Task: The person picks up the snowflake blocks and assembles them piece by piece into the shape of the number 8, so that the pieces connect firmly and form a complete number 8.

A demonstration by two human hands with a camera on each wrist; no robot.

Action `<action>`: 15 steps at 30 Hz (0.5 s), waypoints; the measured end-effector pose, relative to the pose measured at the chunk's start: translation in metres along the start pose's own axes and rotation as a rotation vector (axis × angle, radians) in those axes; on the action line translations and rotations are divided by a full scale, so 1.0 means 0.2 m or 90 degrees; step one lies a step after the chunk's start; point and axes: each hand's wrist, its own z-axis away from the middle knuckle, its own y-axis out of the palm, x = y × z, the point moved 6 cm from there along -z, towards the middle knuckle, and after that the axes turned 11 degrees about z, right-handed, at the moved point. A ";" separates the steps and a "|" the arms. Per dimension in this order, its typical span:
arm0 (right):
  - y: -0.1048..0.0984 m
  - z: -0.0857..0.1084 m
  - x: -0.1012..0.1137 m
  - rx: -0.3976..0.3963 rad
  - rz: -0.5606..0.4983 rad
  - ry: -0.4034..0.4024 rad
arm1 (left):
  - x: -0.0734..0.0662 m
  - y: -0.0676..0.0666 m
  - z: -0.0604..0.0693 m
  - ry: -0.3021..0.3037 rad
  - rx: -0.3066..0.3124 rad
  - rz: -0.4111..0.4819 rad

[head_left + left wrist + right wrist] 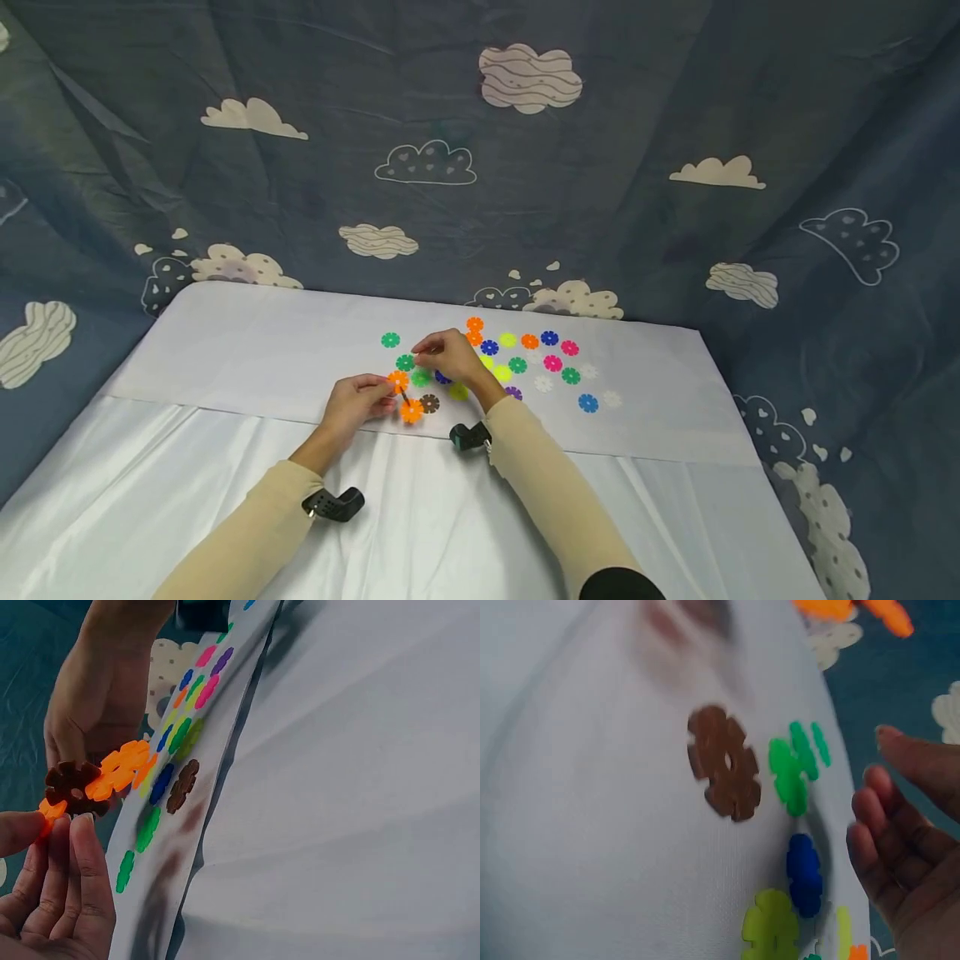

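My left hand [354, 406] pinches one end of a small chain of snowflake-shaped plastic discs. In the left wrist view a brown disc [76, 787] sits edge-on between two orange ones, and the thumb and fingertips grip the lower orange disc [51, 815]. The other orange disc [124, 769] points away from that hand. Above the table to the right, my right hand [452, 358] hovers over the loose discs. Its thumb and bent fingers stand apart in the right wrist view, with nothing between them. A loose brown disc [724, 763] lies flat nearby.
Green discs [390, 340] lie beyond the hands. Blue, yellow, pink, orange and white discs spread to the right, as far as a light-blue one [588, 403]. White cloth [262, 350] covers the table, and a dark cloud-patterned curtain [337, 100] hangs behind.
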 end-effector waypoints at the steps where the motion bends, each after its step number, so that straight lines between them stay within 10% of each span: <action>1: 0.01 -0.03 -0.01 0.008 0.031 0.008 | 0.00 0.00 0.00 -0.002 0.001 0.004; 15: 0.14 -0.17 0.02 0.065 0.220 0.046 | 0.00 -0.02 -0.03 0.000 0.013 0.040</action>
